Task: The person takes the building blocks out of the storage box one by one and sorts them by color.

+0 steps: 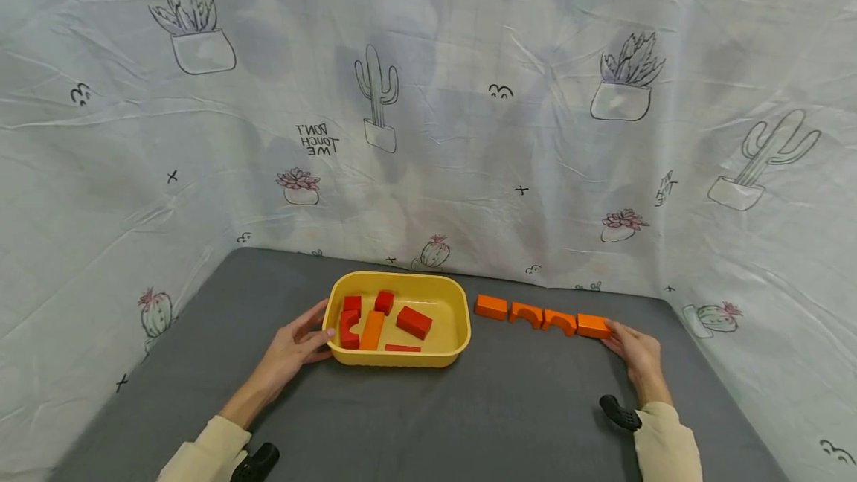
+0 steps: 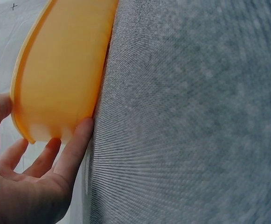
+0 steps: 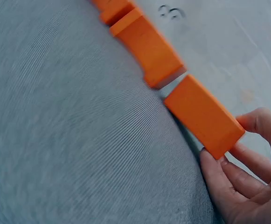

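A yellow plastic tub (image 1: 418, 359) stands on the grey table, holding red blocks (image 1: 413, 323) and an orange bar-shaped block (image 1: 372, 329). My left hand (image 1: 293, 348) holds the tub's left end, and the left wrist view shows its fingertips against the tub wall (image 2: 63, 70). Right of the tub runs a slanting row: an orange rectangular block (image 1: 491, 307), two orange arch blocks (image 1: 526, 314) and another rectangular block (image 1: 592, 326) at the right end. My right hand (image 1: 636, 354) pinches that last block by its outer end; in the right wrist view a narrow gap separates it from the neighbouring arch (image 3: 149, 49).
A pale curtain (image 1: 442, 132) printed with cacti hangs behind the table and along both sides. The grey tablecloth (image 1: 435, 422) stretches in front of the tub. Black straps or devices (image 1: 619, 413) sit at both wrists, by the cream sleeves.
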A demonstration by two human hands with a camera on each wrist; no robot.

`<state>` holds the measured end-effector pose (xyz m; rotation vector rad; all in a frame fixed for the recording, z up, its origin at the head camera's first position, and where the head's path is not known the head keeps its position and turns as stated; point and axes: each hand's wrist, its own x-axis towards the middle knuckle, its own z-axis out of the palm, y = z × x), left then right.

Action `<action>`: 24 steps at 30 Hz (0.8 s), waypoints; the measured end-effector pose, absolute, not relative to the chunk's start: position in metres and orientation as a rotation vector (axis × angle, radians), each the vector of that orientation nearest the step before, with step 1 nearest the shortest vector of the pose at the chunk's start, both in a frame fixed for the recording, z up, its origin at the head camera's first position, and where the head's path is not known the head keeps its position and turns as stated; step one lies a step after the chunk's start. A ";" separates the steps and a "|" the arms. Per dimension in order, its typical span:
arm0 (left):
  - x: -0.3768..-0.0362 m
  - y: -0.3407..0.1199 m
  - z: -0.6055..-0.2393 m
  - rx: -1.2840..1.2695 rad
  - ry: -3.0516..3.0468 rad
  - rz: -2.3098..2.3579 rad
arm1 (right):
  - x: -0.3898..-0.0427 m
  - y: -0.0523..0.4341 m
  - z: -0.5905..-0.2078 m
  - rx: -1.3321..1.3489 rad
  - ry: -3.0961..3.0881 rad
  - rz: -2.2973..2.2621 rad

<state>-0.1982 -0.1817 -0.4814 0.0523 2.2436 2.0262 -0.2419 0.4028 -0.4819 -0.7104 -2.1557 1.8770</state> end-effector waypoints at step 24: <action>-0.199 -0.184 -0.484 0.130 2.206 2.068 | -0.238 0.387 -0.479 -0.559 -2.521 1.033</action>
